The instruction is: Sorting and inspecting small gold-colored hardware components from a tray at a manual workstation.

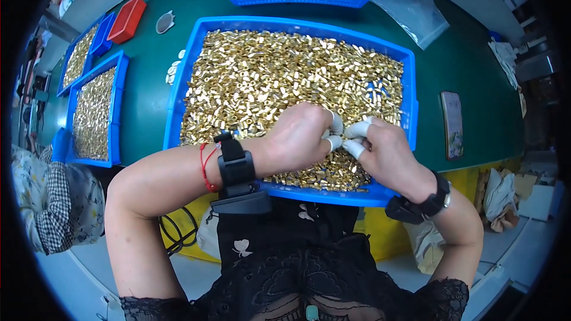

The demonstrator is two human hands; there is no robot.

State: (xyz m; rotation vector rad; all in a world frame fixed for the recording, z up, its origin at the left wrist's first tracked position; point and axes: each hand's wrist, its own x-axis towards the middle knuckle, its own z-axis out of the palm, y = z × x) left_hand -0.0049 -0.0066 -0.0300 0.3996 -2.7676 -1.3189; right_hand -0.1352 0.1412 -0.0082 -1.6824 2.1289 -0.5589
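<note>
White-tipped, holding left hand [300,137] and right hand [389,151] narrowed, cannot tell whether gripping, over blue tray [321,195], probably for keeping gold-coloured pieces [267,77] contained.

A worker wears a black lace top [303,270] with short lace sleeves [443,298], pale butterfly motifs [241,248] and a green pendant [311,312]; red cord bracelet [204,169] and black strapped device [236,169] at the left wrist, black wristband [429,204] at the right, white finger covers [358,129] on left grip [297,137] and right grip [389,150].

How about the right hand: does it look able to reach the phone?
Likely yes: only the right rim of the large blue tray seems to stand between the right hand and the phone.
</note>
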